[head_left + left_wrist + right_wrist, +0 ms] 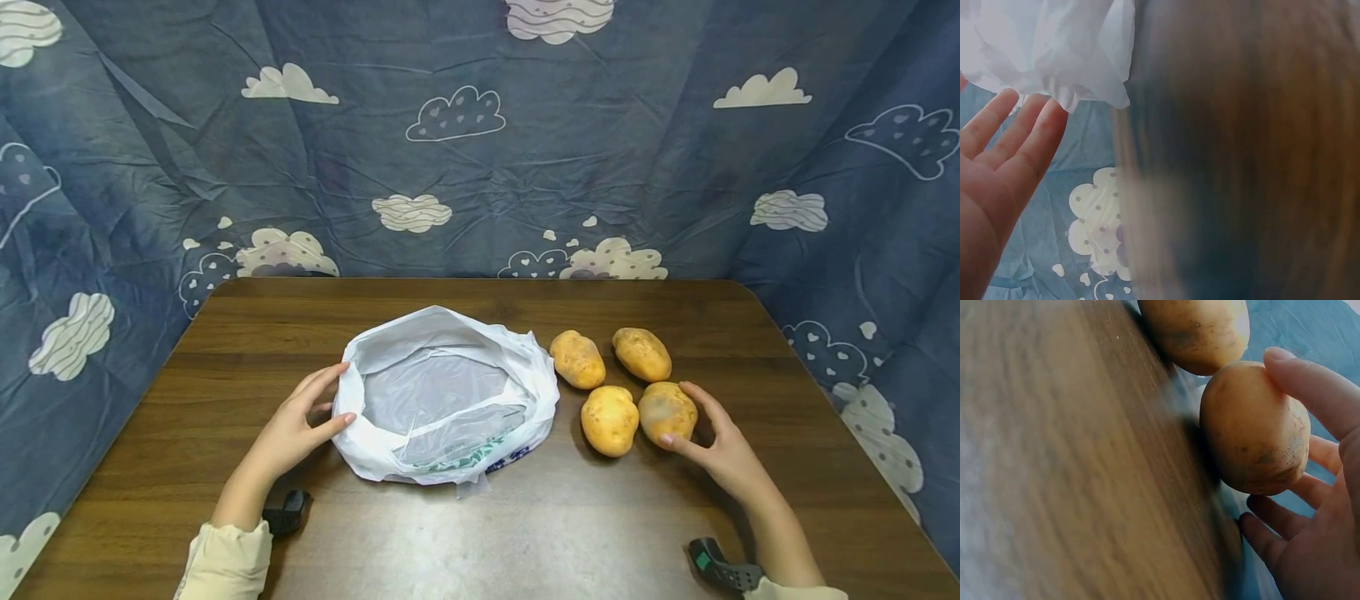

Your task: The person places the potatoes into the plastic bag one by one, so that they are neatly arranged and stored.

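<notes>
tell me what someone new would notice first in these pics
Probably the white plastic bag, gaping open near the middle of the brown table, with the left hand touching its left side. Next, likely the four yellowish potatoes clustered to its right, where the right hand grips the rightmost potato. Behind everything hangs a blue cloth printed with pale clouds.

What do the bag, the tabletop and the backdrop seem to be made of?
Bag: probably thin plastic film, faintly glossy; it looks crinkled and partly see-through.
Tabletop: wood or wood-look laminate, smooth with some sheen; brown grain and a bright reflection show.
Backdrop: likely fabric, matte; it hangs in creases.
</notes>
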Demonstrator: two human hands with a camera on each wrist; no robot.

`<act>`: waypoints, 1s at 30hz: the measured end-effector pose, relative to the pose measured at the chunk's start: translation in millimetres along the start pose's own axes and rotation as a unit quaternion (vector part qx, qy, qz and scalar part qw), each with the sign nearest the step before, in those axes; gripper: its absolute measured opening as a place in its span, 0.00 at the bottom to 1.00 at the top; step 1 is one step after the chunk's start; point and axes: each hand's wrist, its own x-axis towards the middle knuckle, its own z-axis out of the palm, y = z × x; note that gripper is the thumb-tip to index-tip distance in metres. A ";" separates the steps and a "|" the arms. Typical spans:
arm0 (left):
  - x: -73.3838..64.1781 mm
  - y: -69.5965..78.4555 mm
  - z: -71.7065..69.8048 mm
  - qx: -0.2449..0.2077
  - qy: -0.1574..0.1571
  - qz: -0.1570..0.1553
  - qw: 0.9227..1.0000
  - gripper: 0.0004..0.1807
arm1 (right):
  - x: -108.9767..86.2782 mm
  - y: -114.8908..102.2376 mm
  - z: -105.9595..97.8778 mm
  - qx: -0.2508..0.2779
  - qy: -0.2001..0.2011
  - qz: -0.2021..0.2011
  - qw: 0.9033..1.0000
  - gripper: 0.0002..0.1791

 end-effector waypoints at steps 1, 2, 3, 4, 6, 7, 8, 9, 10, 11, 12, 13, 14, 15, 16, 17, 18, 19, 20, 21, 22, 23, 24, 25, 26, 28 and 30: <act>-0.2 -0.3 0.4 -0.001 -0.001 0.001 1.000 0.35 | 0.0 0.4 0.1 -0.001 0.000 0.001 1.000 0.44; -0.4 -0.4 0.7 -0.003 -0.002 0.001 1.000 0.35 | 0.0 0.7 0.2 0.002 -0.001 0.001 1.000 0.44; -0.5 -0.5 0.5 -0.003 -0.003 0.001 1.000 0.35 | 0.1 0.8 0.2 0.005 -0.002 0.001 1.000 0.44; -0.6 -0.7 0.3 -0.004 -0.005 0.000 1.000 0.35 | 0.1 0.8 0.3 0.008 -0.002 0.000 1.000 0.44; -0.5 -1.1 -0.1 -0.007 -0.006 -0.002 1.000 0.34 | 0.0 1.0 0.6 0.011 -0.001 0.000 1.000 0.44; -0.3 -1.5 -0.3 -0.007 -0.006 -0.004 1.000 0.34 | -0.1 1.2 0.7 0.010 0.001 -0.001 1.000 0.43; -0.3 -1.9 -0.3 -0.008 -0.008 -0.005 1.000 0.34 | -0.2 1.5 0.9 0.010 0.003 -0.002 1.000 0.43; -0.2 -2.1 -0.4 -0.009 -0.007 -0.007 1.000 0.34 | -0.3 1.9 1.2 0.011 0.006 -0.004 1.000 0.43; -0.2 -2.5 -0.4 -0.009 -0.007 -0.008 1.000 0.34 | -0.2 2.1 1.6 0.011 0.010 -0.007 1.000 0.43; -0.3 -2.8 -0.4 -0.009 -0.006 -0.009 1.000 0.34 | -0.3 2.5 1.9 0.012 0.014 -0.011 1.000 0.43; -0.5 -3.0 -0.4 -0.007 -0.006 -0.010 1.000 0.34 | -0.3 2.8 2.1 0.014 0.019 -0.015 1.000 0.42; -0.6 -3.0 -0.4 -0.007 -0.006 -0.010 1.000 0.34 | -0.4 3.1 2.4 0.015 0.023 -0.018 0.999 0.42; -1.0 -2.6 -0.6 -0.005 -0.006 -0.010 1.000 0.33 | -0.5 3.2 2.6 0.018 0.027 -0.021 0.999 0.42; -1.2 -1.5 -0.8 -0.005 -0.005 -0.010 1.000 0.33 | -0.5 3.2 2.9 0.020 0.032 -0.024 0.999 0.42; -1.2 -0.1 -1.0 -0.004 -0.005 -0.009 1.000 0.33 | -0.8 3.3 3.1 0.019 0.037 -0.026 0.999 0.42; -1.2 2.1 -1.2 -0.004 -0.004 -0.007 1.000 0.33 | -1.1 3.3 3.2 0.020 0.040 -0.027 0.999 0.42; -1.2 6.3 -1.7 -0.004 -0.004 -0.004 1.000 0.33 | -1.3 3.3 3.3 0.021 0.043 -0.028 0.998 0.42; -1.2 10.5 -2.1 -0.004 -0.004 -0.002 1.000 0.33 | -1.4 3.3 3.4 0.023 0.046 -0.029 0.998 0.42; -1.3 15.1 -2.7 -0.005 -0.003 -0.001 1.000 0.32 | -1.4 3.2 3.5 0.026 0.049 -0.030 0.998 0.43; -1.1 19.9 -3.2 -0.007 -0.002 0.000 1.000 0.32 | -1.3 3.1 3.5 0.029 0.051 -0.032 0.998 0.43; -1.0 24.5 -3.7 -0.008 -0.002 -0.001 1.000 0.32 | -1.2 2.9 3.5 0.031 0.055 -0.033 0.997 0.43; -0.8 29.0 -4.1 -0.008 -0.002 -0.002 1.000 0.32 | -1.0 2.7 3.5 0.034 0.058 -0.035 0.997 0.43; -0.7 32.9 -4.5 -0.008 -0.003 -0.003 1.000 0.31 | -0.8 2.4 3.5 0.035 0.061 -0.037 0.997 0.43; -0.5 34.6 -4.7 -0.008 -0.002 -0.006 1.000 0.32 | -0.6 1.8 3.5 0.037 0.066 -0.039 0.996 0.43; -0.4 36.0 -4.8 -0.008 -0.002 -0.008 1.000 0.31 | -0.5 1.0 3.5 0.039 0.070 -0.040 0.996 0.43; -0.2 37.3 -4.9 -0.007 -0.001 -0.009 1.000 0.31 | -0.4 -1.1 3.2 0.041 0.080 -0.043 0.995 0.43; 0.0 36.8 -4.8 -0.009 -0.001 -0.010 1.000 0.32 | -0.1 -4.3 2.6 0.043 0.090 -0.046 0.994 0.43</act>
